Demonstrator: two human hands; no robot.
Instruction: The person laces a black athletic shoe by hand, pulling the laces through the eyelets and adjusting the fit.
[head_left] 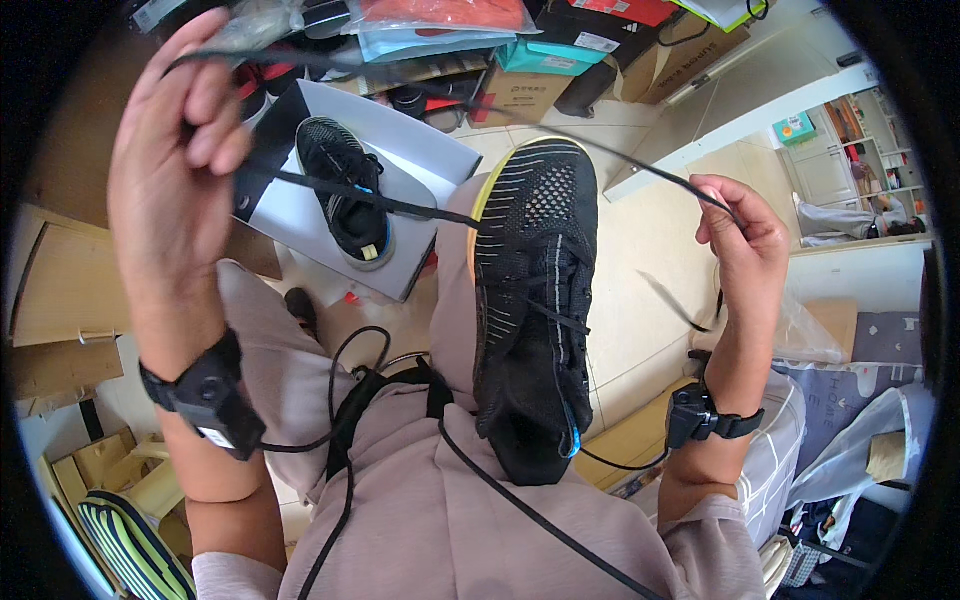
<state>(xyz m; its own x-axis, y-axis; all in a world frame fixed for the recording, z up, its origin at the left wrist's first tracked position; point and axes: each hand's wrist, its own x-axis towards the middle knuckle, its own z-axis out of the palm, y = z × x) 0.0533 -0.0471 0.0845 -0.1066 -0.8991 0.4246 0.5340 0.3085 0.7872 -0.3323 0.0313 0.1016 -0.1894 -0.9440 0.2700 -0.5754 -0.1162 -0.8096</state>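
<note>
A black mesh sneaker (540,300) with a pale yellow sole edge rests on my lap, toe pointing away. Its long black shoelace (400,206) stretches between my raised hands. With curled fingers, my left hand (180,170) holds the lace: one strand runs from it to the shoe, another crosses above to the right. My right hand (750,240) pinches that upper strand between thumb and fingertips, and a blurred loose tail hangs below. A matching sneaker (340,185) lies in an open box (425,140) beyond my left knee.
Shoe boxes and plastic-wrapped packages, including a teal box (550,57), are piled at the back. A white door (720,120) stands at the right. Cables (540,515) run from my wrist-worn devices across my lap. Bags and fabric crowd the lower right; a wooden cabinet (65,275) is at the left.
</note>
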